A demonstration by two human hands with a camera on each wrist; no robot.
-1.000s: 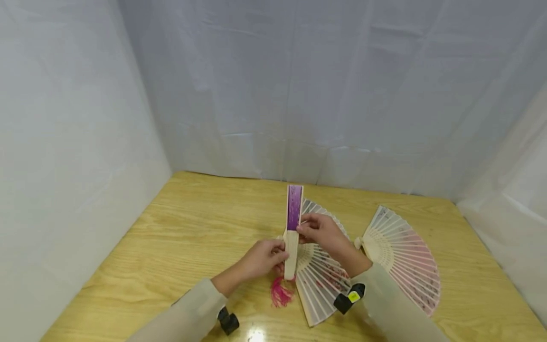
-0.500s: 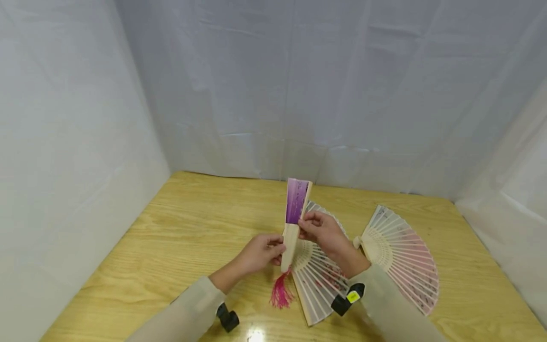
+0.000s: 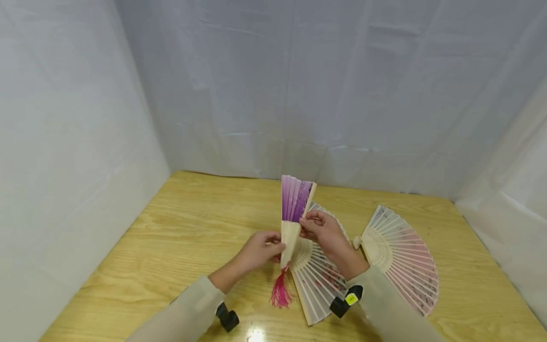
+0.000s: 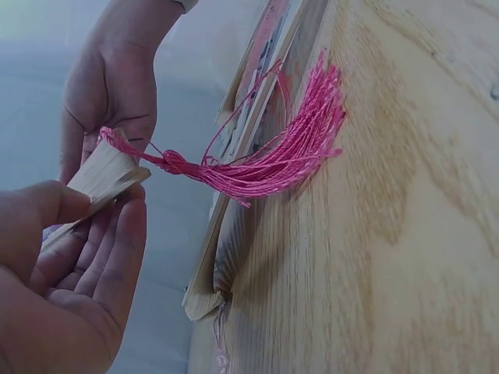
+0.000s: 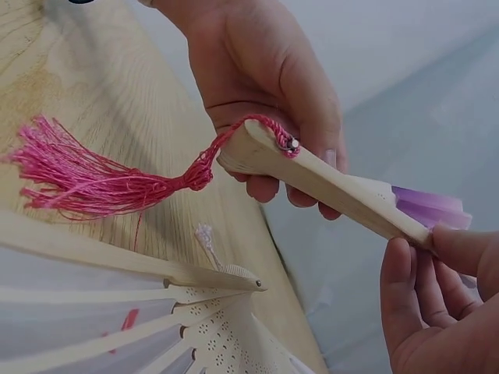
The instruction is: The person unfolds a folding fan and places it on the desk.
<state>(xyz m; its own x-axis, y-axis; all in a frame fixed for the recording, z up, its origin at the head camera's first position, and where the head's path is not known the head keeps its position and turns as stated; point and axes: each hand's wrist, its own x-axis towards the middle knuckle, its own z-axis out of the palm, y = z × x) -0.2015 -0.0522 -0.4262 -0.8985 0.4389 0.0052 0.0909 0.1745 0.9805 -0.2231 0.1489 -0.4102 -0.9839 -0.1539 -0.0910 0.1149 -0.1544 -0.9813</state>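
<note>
A purple folding fan with pale wooden ribs is held up over the table, a narrow wedge of its folds spread. My left hand pinches the ribs on the left side, thumb in front. On the other edge, my right hand pinches the outer rib just below the purple cloth. From the pivot end hangs a pink tassel, tied at a small metal rivet seen in the right wrist view. In the left wrist view the thumb lies on the wooden end with fingers beneath.
A spread white fan with red and dark print lies on the wooden table, partly behind the held fan and right arm. Farther right lies a spread pink and grey fan. White sheeting encloses the back and sides.
The purple fan has gone from folded flat to a narrow wedge, its top edges parting left and right. Its pivot end has risen slightly, and the tassel hangs straighter beneath it.
</note>
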